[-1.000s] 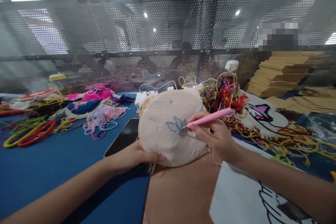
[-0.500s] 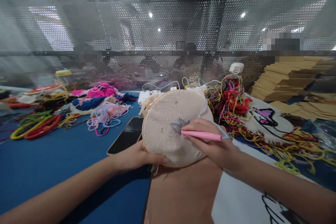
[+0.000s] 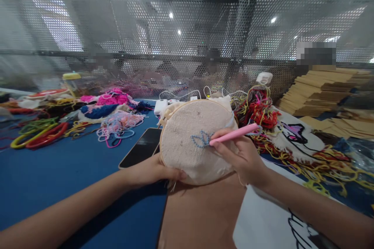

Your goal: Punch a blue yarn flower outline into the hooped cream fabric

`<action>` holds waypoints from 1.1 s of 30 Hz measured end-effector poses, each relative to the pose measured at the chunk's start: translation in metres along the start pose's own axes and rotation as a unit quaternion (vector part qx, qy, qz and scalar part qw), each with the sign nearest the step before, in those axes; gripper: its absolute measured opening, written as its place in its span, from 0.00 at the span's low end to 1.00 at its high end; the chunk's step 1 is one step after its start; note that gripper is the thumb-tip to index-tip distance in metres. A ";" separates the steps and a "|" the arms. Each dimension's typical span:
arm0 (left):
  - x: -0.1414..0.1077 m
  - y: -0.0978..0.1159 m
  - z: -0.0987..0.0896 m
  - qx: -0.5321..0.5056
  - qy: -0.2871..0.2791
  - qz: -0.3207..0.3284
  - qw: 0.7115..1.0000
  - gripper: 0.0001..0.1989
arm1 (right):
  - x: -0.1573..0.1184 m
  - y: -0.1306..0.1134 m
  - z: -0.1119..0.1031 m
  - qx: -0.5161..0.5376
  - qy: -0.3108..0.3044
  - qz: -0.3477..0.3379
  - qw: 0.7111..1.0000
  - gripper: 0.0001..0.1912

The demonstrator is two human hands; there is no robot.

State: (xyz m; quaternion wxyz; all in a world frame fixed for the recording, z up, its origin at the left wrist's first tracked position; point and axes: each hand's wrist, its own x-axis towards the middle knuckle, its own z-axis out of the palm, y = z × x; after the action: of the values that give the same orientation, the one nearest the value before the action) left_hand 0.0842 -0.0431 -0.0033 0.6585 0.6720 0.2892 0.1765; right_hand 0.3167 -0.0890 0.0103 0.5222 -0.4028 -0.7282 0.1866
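Observation:
A round embroidery hoop (image 3: 161, 140) stretched with cream cloth (image 3: 187, 159) is tilted up in front of me. My left hand (image 3: 163, 171) grips its lower left rim, thumb on the cloth and fingers hidden behind. Blue looped stitches (image 3: 201, 139) form a small petal-like outline near the cloth's middle. My right hand (image 3: 241, 155) is closed around a pink punch needle pen (image 3: 233, 134). The pen's tip end is beside the right of the blue stitches; whether it touches the cloth is hard to tell. Light blue yarn hangs at the pen's back end.
A black phone (image 3: 140, 148) lies left of the hoop on the blue table (image 3: 87, 179). Yarn piles (image 3: 119, 124) spread left, and tangled yarn (image 3: 263, 113) lies right. Brown envelopes (image 3: 318, 89) are stacked far right. White paper (image 3: 260, 218) lies under my right forearm. Perforated metal panel (image 3: 187, 46) stands behind.
My right hand and the punch needle pen have moved slightly right on the hoop. The pen's back end has tipped upward, and more of the blue stitching shows. My left hand keeps its grip.

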 end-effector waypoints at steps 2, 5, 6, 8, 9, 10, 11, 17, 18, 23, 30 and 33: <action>0.000 0.000 -0.001 -0.004 0.000 -0.002 1.000 0.23 | 0.001 -0.002 -0.001 0.023 0.007 0.002 1.000 0.06; 0.000 0.001 -0.001 -0.006 0.008 -0.011 1.000 0.22 | 0.001 -0.004 -0.002 0.034 0.008 0.009 0.999 0.06; -0.001 0.001 -0.002 -0.007 0.010 -0.014 1.000 0.21 | 0.001 -0.004 -0.002 0.033 0.008 0.011 0.999 0.06; -0.001 0.002 -0.001 -0.008 0.015 -0.016 1.000 0.21 | 0.001 -0.003 -0.003 0.031 0.006 0.014 0.999 0.07; -0.001 0.002 -0.001 -0.008 0.016 -0.016 1.000 0.22 | 0.001 -0.003 -0.004 0.034 0.007 0.015 0.999 0.07; -0.001 0.003 -0.001 -0.007 0.017 -0.016 1.000 0.23 | 0.000 -0.002 -0.004 0.040 0.009 0.016 0.999 0.07; -0.001 0.003 -0.001 -0.006 0.016 -0.016 1.000 0.24 | 0.001 -0.002 -0.005 0.046 0.012 0.015 0.999 0.06; -0.001 0.006 -0.001 0.001 0.011 -0.021 1.000 0.25 | 0.002 -0.001 -0.006 0.056 0.017 0.002 0.998 0.05; -0.001 0.006 -0.001 0.001 0.010 -0.022 1.000 0.25 | 0.003 -0.001 -0.007 0.055 0.017 0.001 0.998 0.05; 0.000 0.006 0.000 0.000 0.011 -0.019 1.000 0.22 | 0.002 0.000 -0.008 0.052 0.016 -0.002 0.999 0.06; -0.001 0.006 0.000 -0.001 0.013 -0.019 1.000 0.20 | 0.002 0.002 -0.009 0.039 0.015 -0.017 0.999 0.06; -0.001 0.006 0.001 0.002 0.009 -0.016 1.000 0.19 | 0.002 0.002 -0.009 0.037 0.016 -0.017 0.999 0.06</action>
State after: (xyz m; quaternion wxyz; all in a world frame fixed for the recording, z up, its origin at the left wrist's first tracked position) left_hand 0.0850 -0.0437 0.0031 0.6574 0.6671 0.3058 0.1713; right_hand 0.3250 -0.0874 0.0141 0.5515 -0.3736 -0.7191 0.1979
